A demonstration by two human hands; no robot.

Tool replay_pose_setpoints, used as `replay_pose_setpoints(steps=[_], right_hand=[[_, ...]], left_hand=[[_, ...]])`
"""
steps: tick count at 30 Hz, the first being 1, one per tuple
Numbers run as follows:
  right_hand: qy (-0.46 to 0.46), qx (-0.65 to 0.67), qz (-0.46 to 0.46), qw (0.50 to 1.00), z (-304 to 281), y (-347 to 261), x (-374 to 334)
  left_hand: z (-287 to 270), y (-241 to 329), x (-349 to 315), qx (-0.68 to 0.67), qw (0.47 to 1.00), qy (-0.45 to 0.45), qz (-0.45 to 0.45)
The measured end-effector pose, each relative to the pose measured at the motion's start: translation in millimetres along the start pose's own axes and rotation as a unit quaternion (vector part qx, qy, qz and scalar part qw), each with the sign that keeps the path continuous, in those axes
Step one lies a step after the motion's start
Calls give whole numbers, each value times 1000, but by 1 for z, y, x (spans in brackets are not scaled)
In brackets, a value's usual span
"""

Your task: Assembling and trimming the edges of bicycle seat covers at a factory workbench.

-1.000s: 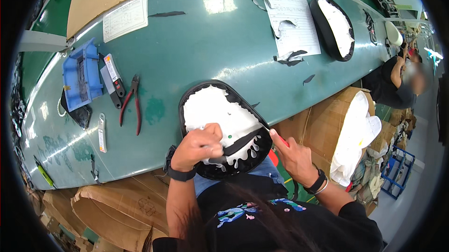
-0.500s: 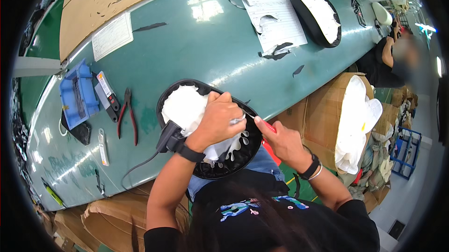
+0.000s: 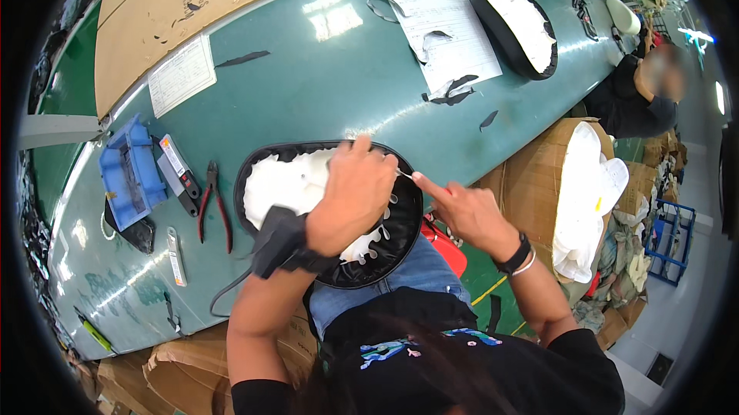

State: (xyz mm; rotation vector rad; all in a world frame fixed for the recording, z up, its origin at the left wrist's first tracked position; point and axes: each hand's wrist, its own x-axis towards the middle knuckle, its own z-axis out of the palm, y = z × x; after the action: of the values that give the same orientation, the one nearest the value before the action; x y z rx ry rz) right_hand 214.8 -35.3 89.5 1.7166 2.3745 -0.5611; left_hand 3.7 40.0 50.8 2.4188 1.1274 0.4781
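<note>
"One blue bin [image 3: 150, 176]?"
"Contents unclear. Carton [image 3: 531, 169] holds white pieces [image 3: 581, 211]."
"Hands?"
"Right hand [image 3: 473, 215] grips a metal tool [image 3: 403, 175]; left hand [image 3: 356, 192], hold unclear, covers the cushion [image 3: 292, 184] at the table's [image 3: 269, 99] edge."

Black cover [image 3: 402, 238], white padding [image 3: 281, 190], green table [image 3: 296, 95]

Pictured after moving the left hand [image 3: 354, 193] from about eight o'clock on the black-edged pad [image 3: 281, 184] to one o'clock, close to the right hand's [image 3: 471, 216] slim tool [image 3: 403, 174], and turning the pad's far end from eleven o'clock toward ten.
</note>
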Motion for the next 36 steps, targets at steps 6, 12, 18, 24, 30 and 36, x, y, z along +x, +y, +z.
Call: replay_pose_setpoints(steps=[6,12,18,24,30,36], right_hand=[[-35,25,5,999,8,-7,-2],[78,175,160,968,49,-59,-51],[50,93,149,983,24,-35,-25],[66,169,147,972,46,-45,-34],[109,219,207,947,52,-97,-74],[19,33,122,992,7,-40,-20]], left_hand=[[15,-20,8,-161,987,-1,23],[-1,-46,5,-782,592,131,-140],[6,-9,14,-140,989,-31,27],[37,-15,17,-131,976,-26,171],[4,-41,35,-589,806,-2,-57],[-48,-77,-2,-439,861,-11,-257]])
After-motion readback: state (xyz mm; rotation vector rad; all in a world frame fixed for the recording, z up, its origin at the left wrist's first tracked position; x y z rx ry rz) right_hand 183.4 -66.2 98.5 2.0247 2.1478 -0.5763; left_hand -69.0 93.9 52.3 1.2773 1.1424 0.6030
